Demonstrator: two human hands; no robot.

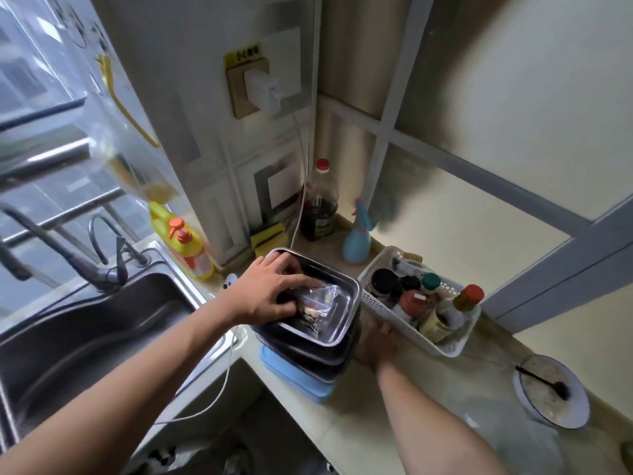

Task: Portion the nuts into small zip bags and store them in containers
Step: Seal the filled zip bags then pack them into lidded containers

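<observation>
A stack of steel containers [346, 315] with blue lids stands on the counter by the sink. Small clear zip bags of nuts [317, 303] lie in the open top container. My left hand [270, 291] reaches into that container, its fingers spread and curled over the bags. My right hand [378, 344] rests against the right side of the stack, between it and the white basket, and is partly hidden by the containers.
A white basket [455, 341] of spice jars sits right of the stack. A steel sink [85, 323] with a tap lies to the left. A dish soap bottle [186, 246], sponge [269, 240], dark oil bottle [320, 204], blue spray bottle [358, 240] stand behind. A bowl [551, 392] sits at right.
</observation>
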